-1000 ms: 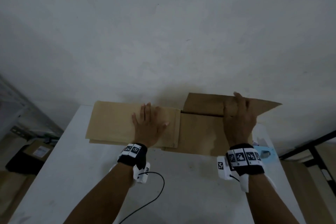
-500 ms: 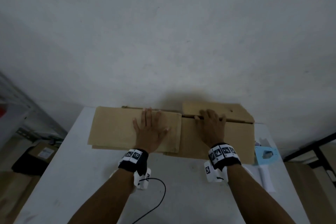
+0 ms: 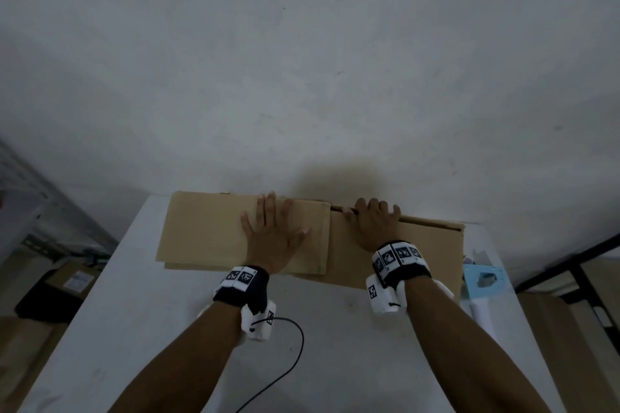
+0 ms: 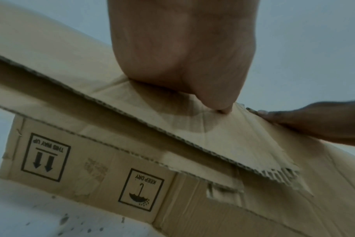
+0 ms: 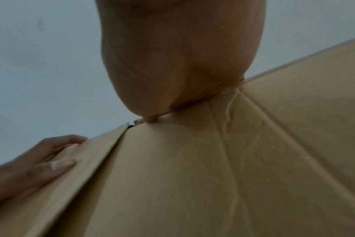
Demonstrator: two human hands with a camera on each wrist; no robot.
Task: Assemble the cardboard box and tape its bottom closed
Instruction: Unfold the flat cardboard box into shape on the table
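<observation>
The cardboard box (image 3: 396, 255) is seen across the middle of the head view, standing bottom-up on the white table (image 3: 141, 312) against the wall, its printed "this way up" arrows shown inverted in the left wrist view. The left hand (image 3: 273, 238) is laid flat, fingers straight and spread, on the left flap (image 3: 208, 231), which is pressed down and not gripped. The right hand (image 3: 374, 228) is set on the right flap (image 3: 432, 251), palm down, with its fingertips curled over the far edge near the seam; whether that edge is truly gripped cannot be told. A blue tape dispenser (image 3: 483, 282) is seen at the right edge of the table, just beside the box, untouched. The board is judged light and stiff along its flutes but springy at the creases, so the flaps are expected to lift once released. The frayed corner seen in the left wrist view is judged weak and best avoided. Hold is best taken with flat palms near the seam, one hand being kept there while the dispenser is fetched.
</observation>
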